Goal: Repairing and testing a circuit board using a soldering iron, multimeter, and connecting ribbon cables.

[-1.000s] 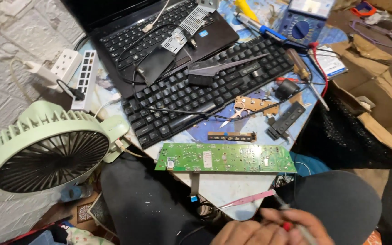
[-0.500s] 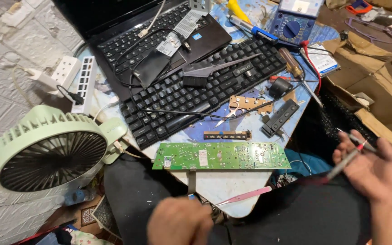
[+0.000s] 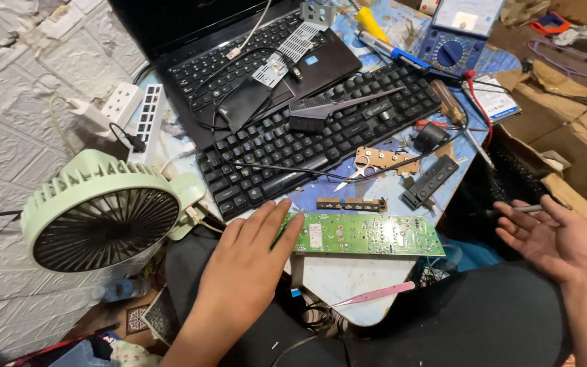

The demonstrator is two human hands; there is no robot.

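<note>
The left hand (image 3: 249, 261) lies flat with its fingers spread and stretched forward, the fingertips resting on the left end of a long green circuit board (image 3: 365, 235). It grips nothing; the palm faces down. The board lies across the near edge of the small table (image 3: 348, 282), running from the left fingertips toward the right hand.

The right hand (image 3: 552, 238) hangs off to the right of the board, well apart from it, palm turned up and fingers loosely open. A thin grey tool (image 3: 521, 210) shows just beyond its fingertips; whether the hand grips it cannot be told.

Just past the left fingertips sits a narrow brown strip board (image 3: 351, 204), and beyond that a black keyboard (image 3: 321, 139) with a black brush (image 3: 338, 109) lying on it. A small pair of scissors (image 3: 354, 170) rests between the keyboard and the strip board. Further on stands an open laptop (image 3: 239, 54). To the left of the left hand stands a pale green fan (image 3: 103, 217), and beyond it a white power strip (image 3: 123, 102). Near the left wrist, below the board, lie pink tweezers (image 3: 375, 293). Far ahead of the right hand sits a blue multimeter (image 3: 456, 34), with a wooden-handled screwdriver (image 3: 453, 109) nearer.
</note>
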